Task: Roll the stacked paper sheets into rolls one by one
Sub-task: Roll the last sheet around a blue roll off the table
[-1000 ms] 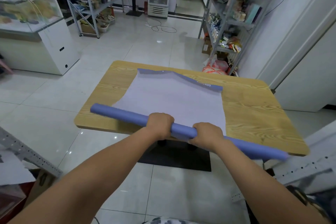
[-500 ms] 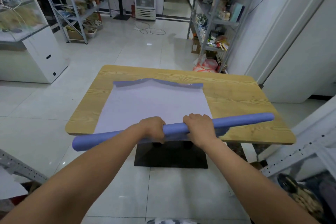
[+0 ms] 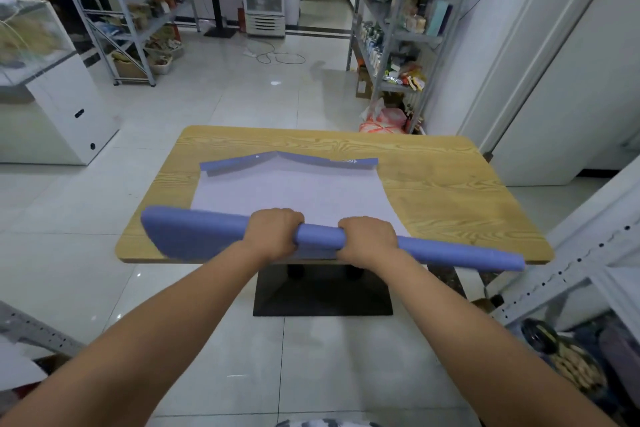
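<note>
Since half a second ago the blue roll has tipped the other way: its right end now dips past the near right corner of the desk, and its left end rides up over the near left part. I have both hands on it, left hand and right hand, each wrapped round the tube from above, close together near its middle. The roll hangs along the near edge of the desk, above the pale stack of sheets, which lies flat in the middle with its curled far edge lifted. The left end looks broad and smeared; I cannot tell whether that is blur or the paper loosening. As I judge it, this sheet is rolled and the job in hand is to keep it tight while carrying it off. I would keep an even squeeze in both hands, firm enough to stop the layers springing open but not enough to crease the tube. With the hands so near the centre, the long ends swing freely, so I would level it and move slowly, clear of the stack.
</note>
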